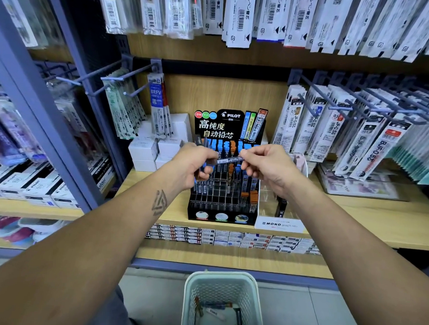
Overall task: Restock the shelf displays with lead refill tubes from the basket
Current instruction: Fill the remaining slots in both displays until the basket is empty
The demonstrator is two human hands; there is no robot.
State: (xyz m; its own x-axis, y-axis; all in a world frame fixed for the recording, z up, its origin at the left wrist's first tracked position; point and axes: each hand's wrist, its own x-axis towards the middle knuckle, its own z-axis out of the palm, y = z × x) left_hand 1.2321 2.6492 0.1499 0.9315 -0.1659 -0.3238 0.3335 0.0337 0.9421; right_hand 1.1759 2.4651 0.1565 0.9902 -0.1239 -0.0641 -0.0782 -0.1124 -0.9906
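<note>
In the head view, a single lead refill tube [229, 160] is held level between the two hands, just in front of the black Pilot display [224, 187] on the wooden shelf [355, 209]. The right hand [270, 167] is pinched on the tube's right end with thumb and fingertips. The left hand [196, 165] is curled round a small bundle of further tubes [200, 179] while the level tube's left end is met at its fingers; how many are in that bundle cannot be told, since most of it is hidden by the fingers.

The step in hand is judged to be the sorting of one tube out of the bundle before it is slotted. For the next move, the tube would need to be turned upright and matched by cap colour and grade label to a vacant slot.

In the display, blue-capped tubes are seen in the back rows, orange-capped ones in one column and at the front right, and many front slots are open; exact counts cannot be made.

One pale basket [223, 304] is seen on the floor below, with a few tubes left inside, perhaps three or four.
</note>
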